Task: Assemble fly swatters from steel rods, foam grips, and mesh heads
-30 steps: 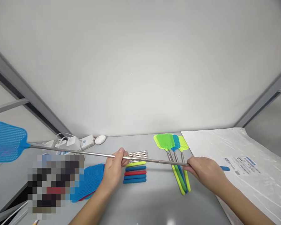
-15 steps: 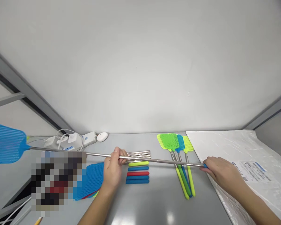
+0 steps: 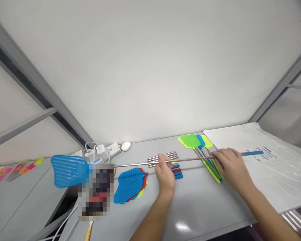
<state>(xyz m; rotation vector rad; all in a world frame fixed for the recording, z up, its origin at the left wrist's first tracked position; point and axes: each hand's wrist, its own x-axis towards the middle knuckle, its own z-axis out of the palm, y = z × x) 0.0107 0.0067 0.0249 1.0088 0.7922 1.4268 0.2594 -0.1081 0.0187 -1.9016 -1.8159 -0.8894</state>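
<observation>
a blue fly swatter [image 3: 69, 170] is held by the left hand [image 3: 165, 175] and right hand [image 3: 232, 165]; adapters [image 3: 102, 152] are seated in a power strip [image 3: 113, 149].

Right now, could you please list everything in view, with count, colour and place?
Held swatter: one, blue with silvery rod, in both hands
Other swatters: four, yellow-green, green and blue, table's right
Loose swatter heads: stack, blue, red, yellow-green, left of the left hand
Metal rods: several, silvery, beyond the left hand
Loose handles: several, blue, red, yellow-green, partly behind the left hand
Labelled packaging: one, white, far right
Power strip: one, white, back left
Oval object: one, white, beside strip
Pixelated patch: one, mixed, left
Blurred items: uncounted, bright, far left
Table: grey, below
Wall: whitish, behind
Left hand: one, bare, at rod
Right hand: one, bare, near handle
</observation>
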